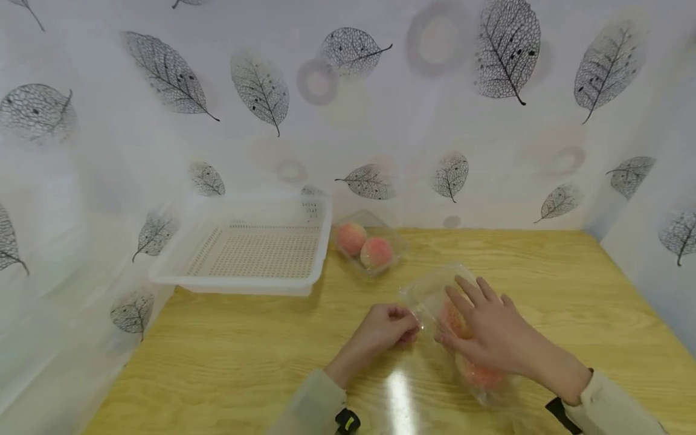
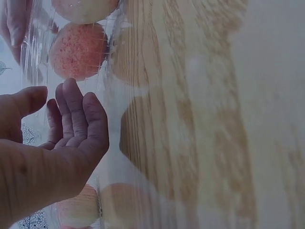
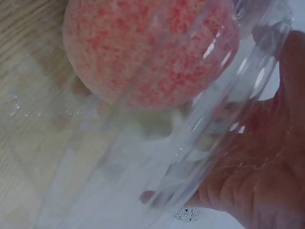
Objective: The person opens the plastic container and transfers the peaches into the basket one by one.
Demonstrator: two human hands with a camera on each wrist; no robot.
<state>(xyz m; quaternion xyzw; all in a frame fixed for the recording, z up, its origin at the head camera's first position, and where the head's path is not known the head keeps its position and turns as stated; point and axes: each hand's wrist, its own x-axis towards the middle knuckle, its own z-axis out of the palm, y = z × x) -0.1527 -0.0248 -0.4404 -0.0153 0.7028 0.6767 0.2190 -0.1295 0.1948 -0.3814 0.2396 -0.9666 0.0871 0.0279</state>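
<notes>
A clear plastic clamshell box [image 1: 432, 290] with peaches [image 1: 481, 371] inside lies on the table. My right hand [image 1: 492, 335] is spread over it, fingers extended across the clear plastic. In the right wrist view, that hand [image 3: 262, 167] lies along the box's ridged edge, close to a speckled pink peach [image 3: 147, 52]. My left hand [image 1: 388, 329] is at the left edge of the box, fingers bent. The left wrist view shows the left hand's [image 2: 71, 129] thumb apart from its loosely curved fingers, nothing between them, just by a peach [image 2: 78, 50] behind plastic.
A white perforated basket [image 1: 239, 284] stands at the back left. Beside it sits another clear box [image 1: 399, 244] with two peaches [image 1: 376, 252]. The wooden table [image 1: 244, 356] meets a leaf-printed curtain [image 1: 391, 127] at the back and sides.
</notes>
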